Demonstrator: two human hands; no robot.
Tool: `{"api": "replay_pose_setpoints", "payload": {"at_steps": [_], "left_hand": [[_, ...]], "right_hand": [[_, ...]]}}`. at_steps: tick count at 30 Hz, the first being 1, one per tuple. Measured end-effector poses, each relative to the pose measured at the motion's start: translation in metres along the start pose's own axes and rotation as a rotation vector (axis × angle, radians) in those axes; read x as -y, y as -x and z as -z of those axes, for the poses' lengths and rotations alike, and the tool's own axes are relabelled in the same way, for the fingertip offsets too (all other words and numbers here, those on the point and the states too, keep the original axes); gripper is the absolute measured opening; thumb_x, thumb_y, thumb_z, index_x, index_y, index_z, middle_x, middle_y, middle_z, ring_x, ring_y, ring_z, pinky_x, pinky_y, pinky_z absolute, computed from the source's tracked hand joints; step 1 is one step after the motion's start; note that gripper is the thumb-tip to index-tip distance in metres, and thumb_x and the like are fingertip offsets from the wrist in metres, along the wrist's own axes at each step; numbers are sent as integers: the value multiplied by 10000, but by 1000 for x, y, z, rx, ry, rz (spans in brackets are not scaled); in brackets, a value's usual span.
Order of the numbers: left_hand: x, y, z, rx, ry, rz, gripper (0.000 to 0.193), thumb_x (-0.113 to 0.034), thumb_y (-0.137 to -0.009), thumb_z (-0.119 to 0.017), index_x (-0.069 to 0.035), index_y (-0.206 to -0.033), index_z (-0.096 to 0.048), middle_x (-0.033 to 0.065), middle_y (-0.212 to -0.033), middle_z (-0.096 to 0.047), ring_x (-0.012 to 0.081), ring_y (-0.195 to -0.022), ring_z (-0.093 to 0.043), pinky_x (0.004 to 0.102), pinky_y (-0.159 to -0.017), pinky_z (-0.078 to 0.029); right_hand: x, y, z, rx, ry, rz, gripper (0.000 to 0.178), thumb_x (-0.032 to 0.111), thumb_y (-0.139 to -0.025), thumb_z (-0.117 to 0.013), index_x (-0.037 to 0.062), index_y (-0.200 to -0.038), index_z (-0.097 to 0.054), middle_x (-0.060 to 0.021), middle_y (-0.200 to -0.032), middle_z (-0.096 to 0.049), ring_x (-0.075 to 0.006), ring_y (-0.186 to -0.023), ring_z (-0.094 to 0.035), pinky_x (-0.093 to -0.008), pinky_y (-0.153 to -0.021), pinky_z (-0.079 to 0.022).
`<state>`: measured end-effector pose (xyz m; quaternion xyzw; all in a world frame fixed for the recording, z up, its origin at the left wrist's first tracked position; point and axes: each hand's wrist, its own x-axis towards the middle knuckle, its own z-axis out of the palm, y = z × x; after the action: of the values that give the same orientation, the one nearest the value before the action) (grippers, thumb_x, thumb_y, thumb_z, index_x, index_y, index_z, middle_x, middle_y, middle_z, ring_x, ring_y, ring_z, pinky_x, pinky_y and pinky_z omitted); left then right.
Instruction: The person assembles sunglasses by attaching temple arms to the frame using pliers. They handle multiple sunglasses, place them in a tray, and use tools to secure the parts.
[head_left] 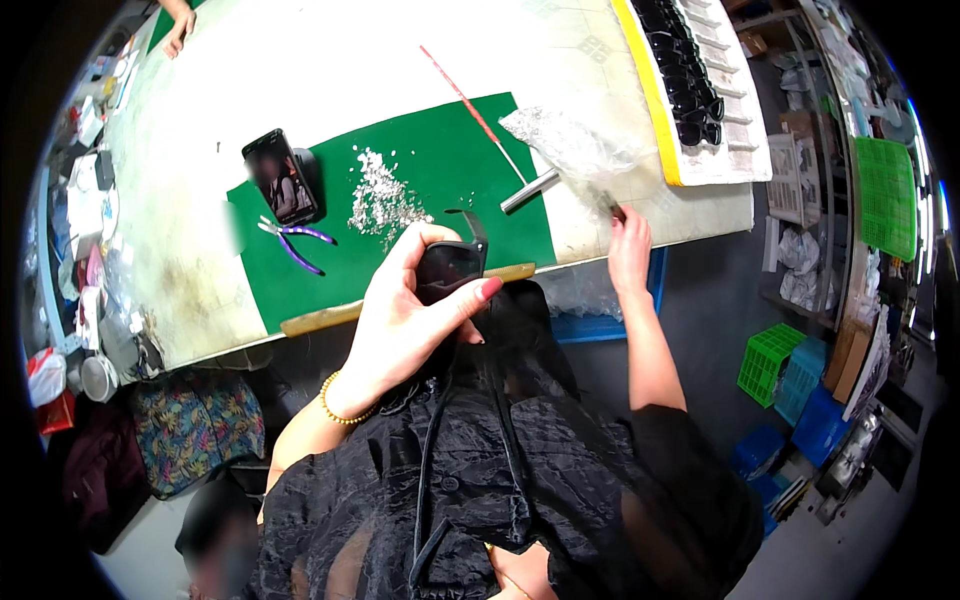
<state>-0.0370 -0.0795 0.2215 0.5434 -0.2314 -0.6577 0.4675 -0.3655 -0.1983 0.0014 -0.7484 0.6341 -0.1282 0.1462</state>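
Observation:
My left hand point(405, 300), a beaded bracelet at its wrist, is closed round black sunglasses point(450, 264) above the table's front edge. One temple of the sunglasses sticks up past the fingers. Out to the right, my right hand point(630, 252) reaches over the table edge beside a clear plastic bag point(575, 142). Its fingers are closed at a small dark piece that I cannot make out. A pile of small silvery parts point(380, 198) lies on the green mat point(300, 270). Left of the pile are purple-handled pliers point(299, 238).
A phone point(282, 178) leans on a stand behind the pliers. A thin red rod point(460, 97) and a metal tube point(529, 191) lie near the bag. A white tray point(735, 120) holds several black sunglasses. Another person's hand point(178, 32) rests at the far left. Green crates point(770, 364) stand below right.

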Motion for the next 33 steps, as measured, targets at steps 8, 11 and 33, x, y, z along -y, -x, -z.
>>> {"api": "replay_pose_setpoints", "payload": {"at_steps": [8, 11, 33], "left_hand": [[-14, 23, 1, 58, -35, 9, 370, -41, -831, -737, -31, -1076, -459, 61, -845, -613, 104, -681, -621, 228, -516, -524], [-15, 29, 3, 56, -41, 2, 369, -30, -829, -736, -29, -1077, -462, 61, -845, -617, 98, -680, -618, 222, -517, -519], [-6, 53, 28, 39, -448, -310, 350, -85, -819, -752, -22, -1084, -531, 71, -863, -652, 115, -707, -653, 223, -618, -507]], "right_hand": [[169, 33, 173, 863, -803, -96, 143, 161, -969, -569, 26, -1010, -593, -34, -888, -550, -106, -794, -531, -260, -741, -445], [200, 24, 196, 1087, -627, -15, 220, 229, -979, -544, 24, -1062, -549, -104, -933, -583, -228, -879, -588, -347, -803, -462], [261, 16, 196, 1164, -229, 351, 225, 216, -905, -610, 12, -969, -541, -185, -904, -620, -384, -904, -598, -459, -752, -478]]}}
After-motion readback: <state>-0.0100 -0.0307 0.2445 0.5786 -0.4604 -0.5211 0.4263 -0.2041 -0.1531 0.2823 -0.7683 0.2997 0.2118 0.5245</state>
